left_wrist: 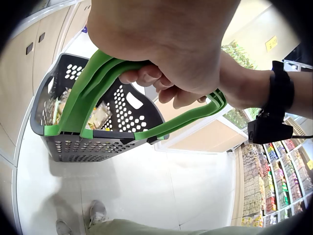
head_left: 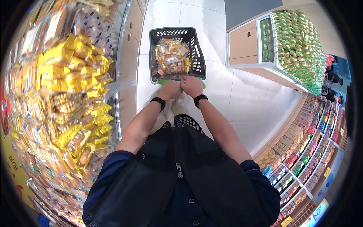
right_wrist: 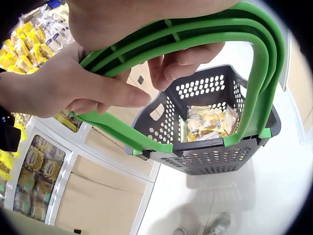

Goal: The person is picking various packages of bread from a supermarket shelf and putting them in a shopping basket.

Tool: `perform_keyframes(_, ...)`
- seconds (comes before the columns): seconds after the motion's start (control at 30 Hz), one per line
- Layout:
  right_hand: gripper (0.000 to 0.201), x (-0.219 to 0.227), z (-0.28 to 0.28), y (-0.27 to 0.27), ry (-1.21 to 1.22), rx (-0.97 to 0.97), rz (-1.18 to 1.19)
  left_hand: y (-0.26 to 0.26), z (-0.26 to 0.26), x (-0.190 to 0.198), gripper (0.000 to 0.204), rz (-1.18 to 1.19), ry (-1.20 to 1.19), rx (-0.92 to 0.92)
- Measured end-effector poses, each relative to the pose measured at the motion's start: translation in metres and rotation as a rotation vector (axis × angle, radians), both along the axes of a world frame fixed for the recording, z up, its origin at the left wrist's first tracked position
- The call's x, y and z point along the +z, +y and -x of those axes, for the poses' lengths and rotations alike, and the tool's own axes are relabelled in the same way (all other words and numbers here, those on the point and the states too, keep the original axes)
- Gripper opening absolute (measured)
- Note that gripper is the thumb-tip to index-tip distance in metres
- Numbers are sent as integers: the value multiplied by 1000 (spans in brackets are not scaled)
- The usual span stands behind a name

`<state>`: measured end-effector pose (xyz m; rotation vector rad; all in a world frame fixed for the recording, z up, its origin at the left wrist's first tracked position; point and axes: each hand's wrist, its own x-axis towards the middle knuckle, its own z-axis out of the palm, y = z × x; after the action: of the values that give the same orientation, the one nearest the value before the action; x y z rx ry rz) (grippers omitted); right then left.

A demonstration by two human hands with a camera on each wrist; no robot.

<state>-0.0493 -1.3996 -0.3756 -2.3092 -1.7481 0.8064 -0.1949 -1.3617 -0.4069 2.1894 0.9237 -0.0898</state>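
My left hand (head_left: 171, 90) and right hand (head_left: 192, 86) are side by side in front of my body. Both grip the green handle (right_wrist: 270, 54) of a black plastic basket (head_left: 199, 66), fingers curled round it. The handle is raised over the basket's near side in both wrist views. Perforated walls surround a heap of small clear-wrapped packaged snacks (head_left: 172, 56) in the basket. A black band (head_left: 200, 100) circles the right wrist, and another black band (head_left: 159, 101) is on the left.
Bagged bread and yellow-wrapped snacks (head_left: 72, 68) are piled along the left display. A cabinet (head_left: 242, 43) with green-wrapped packs (head_left: 298, 45) on top stands at the upper right. Stepped snack shelves (head_left: 302, 151) line the lower right. White floor tiles (head_left: 242, 94) run between them.
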Motion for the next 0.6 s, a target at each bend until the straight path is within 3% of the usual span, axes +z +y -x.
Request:
perform_keyframes(0.17,33,-1,-28,68,8,31,7,69,-31,24,26,-13,117,39)
perform_keyframes(0.4,36,5,-69,136,70,61,108,140,-67,18,37,-33,247,-55)
perform_keyframes(0.6,37,-1,-89,189,155,119,134,193,-82,18,26,-36,263,-53)
